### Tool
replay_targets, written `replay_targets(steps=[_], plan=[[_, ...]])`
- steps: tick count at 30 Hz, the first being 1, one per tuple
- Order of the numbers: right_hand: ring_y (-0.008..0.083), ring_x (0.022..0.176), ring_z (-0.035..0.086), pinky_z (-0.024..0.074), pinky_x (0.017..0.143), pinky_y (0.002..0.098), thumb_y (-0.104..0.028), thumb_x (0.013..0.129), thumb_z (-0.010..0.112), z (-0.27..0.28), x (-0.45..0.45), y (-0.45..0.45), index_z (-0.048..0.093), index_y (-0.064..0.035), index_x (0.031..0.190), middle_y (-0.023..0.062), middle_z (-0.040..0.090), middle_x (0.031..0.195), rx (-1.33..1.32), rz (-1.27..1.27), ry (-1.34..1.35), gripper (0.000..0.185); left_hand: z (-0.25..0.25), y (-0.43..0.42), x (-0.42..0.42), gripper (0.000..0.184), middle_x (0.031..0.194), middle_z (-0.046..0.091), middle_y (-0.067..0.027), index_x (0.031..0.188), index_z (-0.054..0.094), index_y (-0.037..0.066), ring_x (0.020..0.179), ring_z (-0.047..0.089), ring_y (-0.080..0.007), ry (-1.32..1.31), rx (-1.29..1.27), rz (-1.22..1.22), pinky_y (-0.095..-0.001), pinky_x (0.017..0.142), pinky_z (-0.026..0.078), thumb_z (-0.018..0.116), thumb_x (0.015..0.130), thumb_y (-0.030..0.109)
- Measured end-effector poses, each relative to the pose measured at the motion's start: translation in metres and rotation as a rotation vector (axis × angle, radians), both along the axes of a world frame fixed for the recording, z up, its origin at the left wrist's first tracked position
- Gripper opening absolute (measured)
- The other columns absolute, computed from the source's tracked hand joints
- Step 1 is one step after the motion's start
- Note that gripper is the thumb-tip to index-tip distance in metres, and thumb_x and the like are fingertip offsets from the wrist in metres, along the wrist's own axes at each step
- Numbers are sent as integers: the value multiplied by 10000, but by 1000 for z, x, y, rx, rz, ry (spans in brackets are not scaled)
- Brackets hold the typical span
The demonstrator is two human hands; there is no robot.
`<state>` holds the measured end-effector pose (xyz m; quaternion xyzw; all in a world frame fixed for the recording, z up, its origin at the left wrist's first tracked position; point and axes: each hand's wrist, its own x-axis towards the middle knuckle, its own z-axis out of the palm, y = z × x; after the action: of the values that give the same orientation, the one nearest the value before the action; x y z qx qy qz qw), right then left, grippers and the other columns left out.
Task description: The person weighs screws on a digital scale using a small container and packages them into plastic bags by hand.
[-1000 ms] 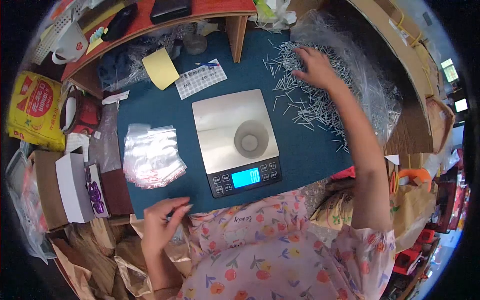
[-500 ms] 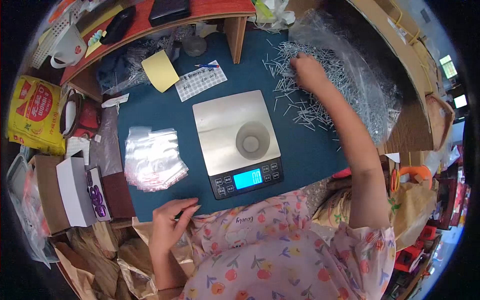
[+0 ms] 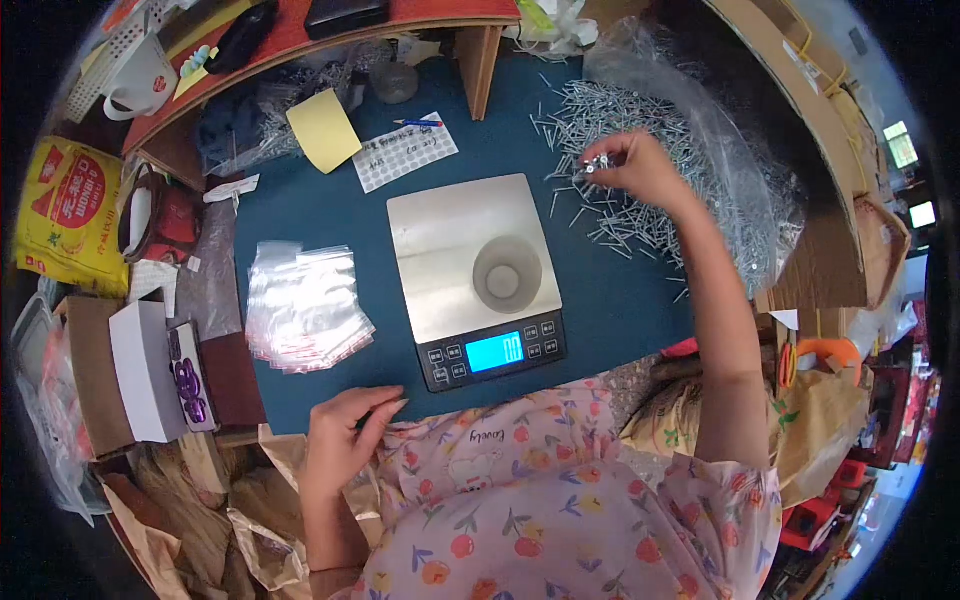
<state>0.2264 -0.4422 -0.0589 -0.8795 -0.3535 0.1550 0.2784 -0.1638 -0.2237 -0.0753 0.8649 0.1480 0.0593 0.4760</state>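
Note:
My right hand (image 3: 640, 172) is closed on a bunch of screws (image 3: 598, 163), their heads poking out at the fingertips, over the left side of the loose screw pile (image 3: 625, 225). My left hand (image 3: 345, 430) rests at the table's front edge, thumb and fingers apart, holding nothing. Between them a digital scale (image 3: 430, 265) carries a translucent round cup (image 3: 507, 275) and its display reads 0.0. Clear zip bags (image 3: 308, 305) with red edges lie stacked left of the scale.
Behind the scale are a dotted sticker sheet (image 3: 408, 155), a pen (image 3: 418, 123) and a yellow note (image 3: 323, 130). A red shelf (image 3: 420, 15) spans the back. A plastic bag (image 3: 740, 170) and cardboard (image 3: 820, 200) border the screws; a white box (image 3: 148, 370) stands left.
My right hand reached down into the screw pile, closed, and has come up with several screws. My left hand has shifted slightly to the right, still resting at the edge.

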Motion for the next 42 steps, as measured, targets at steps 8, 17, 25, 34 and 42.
replay_targets(steps=[8, 17, 25, 34, 42], plan=[[159, 690, 630, 509, 656, 304, -30, 690, 734, 29, -77, 34, 721, -51, 910, 71, 666, 766, 282, 424, 170, 221, -5, -3, 1, 140, 887, 700, -154, 955, 700, 2, 784, 687, -261, 11, -2, -12, -312, 690, 523, 670, 828, 50], [303, 873, 646, 524, 777, 356, 76, 697, 639, 6, -130, 54, 675, -25, 873, 119, 643, 963, 225, 536, 0, 207, -16, -14, 6, 274, 1042, 658, -167, 1047, 686, 24, 836, 676, -233, -96, -70, 24, -303, 690, 523, 732, 778, 52], [299, 900, 651, 539, 756, 348, 57, 713, 658, 14, -147, 45, 673, -31, 949, 124, 640, 1010, 227, 470, 1, 252, -33, -58, 77, 412, 1208, 516, -184, 1110, 578, 15, 748, 584, -168, -459, 65, -20, -261, 620, 504, 762, 741, 22], [293, 853, 656, 540, 721, 332, -8, 794, 647, 19, -142, 33, 673, -27, 971, 148, 663, 995, 396, 479, 54, 180, -44, -52, 92, 233, 958, 583, -146, 934, 586, 6, 824, 593, -300, -532, 101, -59, -350, 696, 498, 720, 746, -21], [218, 780, 653, 535, 704, 292, -23, 798, 662, 12, -115, 23, 676, -52, 1019, 87, 665, 929, 335, 230, -2, 224, -48, -38, 99, 288, 946, 574, -143, 940, 608, -12, 846, 577, -311, -618, 304, -187, -367, 714, 489, 643, 658, -59]])
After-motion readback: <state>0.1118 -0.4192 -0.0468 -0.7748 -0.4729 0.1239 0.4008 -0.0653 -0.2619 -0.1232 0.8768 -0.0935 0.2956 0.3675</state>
